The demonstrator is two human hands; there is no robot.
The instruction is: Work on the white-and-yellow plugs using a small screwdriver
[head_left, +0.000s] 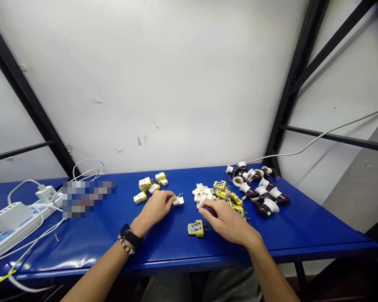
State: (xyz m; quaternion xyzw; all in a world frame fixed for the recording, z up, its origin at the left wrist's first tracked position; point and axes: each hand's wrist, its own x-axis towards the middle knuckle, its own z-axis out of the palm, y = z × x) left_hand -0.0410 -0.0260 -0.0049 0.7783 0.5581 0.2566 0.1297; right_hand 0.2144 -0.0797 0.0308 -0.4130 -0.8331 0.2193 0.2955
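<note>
L hand (156, 207) & R hand (225, 221) are apart, both low over the blue bench (176, 251), w/ a clear gap btwn them. L fingertips (171, 198) are against the left end of a small white plug (178, 201). It lies on the bench, long axis roughly L-R, w/ metal pins (180, 195) pointing up & right, twd the wall. L hand is much the nearer; R hand is well off. Can't tell if that's a firm pinch or just contact.

R hand is curled over a dark-brown part (209, 211), looks held btwn fingers & thumb, mostly hidden, exact kind unclear. It's at the near edge of a heap of white plug bodies (203, 195), w/ yellow plug parts (225, 189) just beside. A yellow-&-white plug (196, 228) lies alone btwn the hands, closer to R, pins pointing right.

Further R: a cluster of dark-brown & white lamp holders (258, 191). Further L: a small group of yellow-&-white plugs (145, 185). Black watch (130, 235) & bead bracelet (126, 245) on L wrist. Far L: white power strip (9, 226) w/ white cables (31, 247), beside a blurred patch (88, 199).
</note>
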